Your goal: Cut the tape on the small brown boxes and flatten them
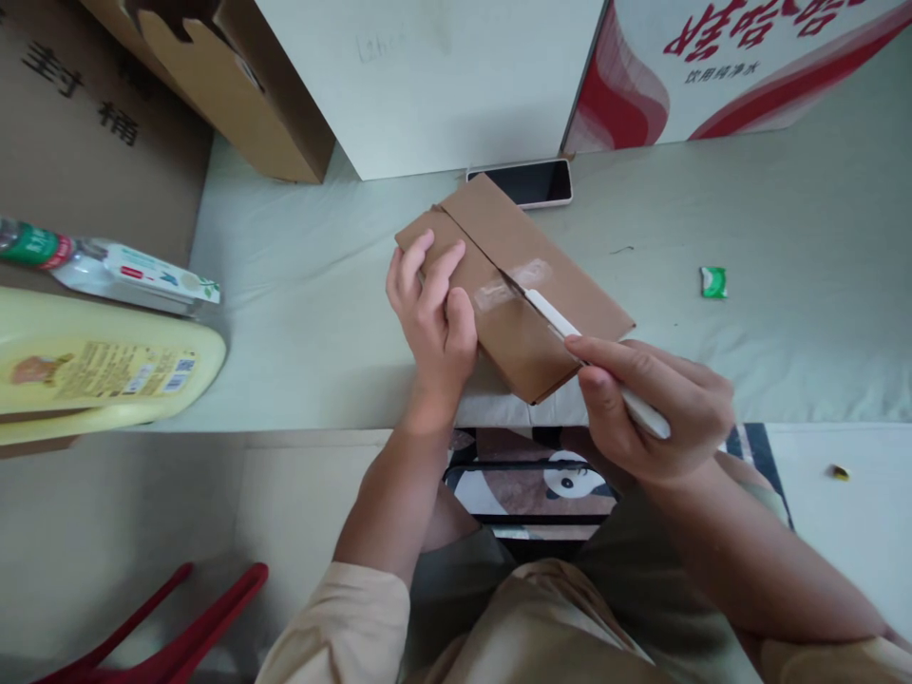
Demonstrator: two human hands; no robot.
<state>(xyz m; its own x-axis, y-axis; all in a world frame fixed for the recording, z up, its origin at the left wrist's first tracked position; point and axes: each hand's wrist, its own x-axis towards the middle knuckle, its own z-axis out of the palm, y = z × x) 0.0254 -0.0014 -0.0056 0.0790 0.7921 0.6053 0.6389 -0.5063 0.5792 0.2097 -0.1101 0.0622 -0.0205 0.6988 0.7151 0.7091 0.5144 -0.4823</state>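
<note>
A small brown cardboard box point(491, 218) lies at a slant near the table's front edge. Clear tape point(534, 274) crosses the middle of its top seam. My left hand point(438, 309) grips the box at its left side, fingertips pressed on the top. In my right hand point(659, 404) is a white knife point(552, 312), its grip inside my curled fingers and my index finger along the top. The knife's tip meets the seam beside the tape, where a narrow dark gap shows.
Behind the box lies a phone point(538, 182), in front of a white carton point(456, 95) and a red-and-white carton point(712, 85). Bottles point(114, 356) and brown cartons point(92, 123) stand on the left. A green wrapper point(713, 282) lies right; a red stool point(206, 608) is below.
</note>
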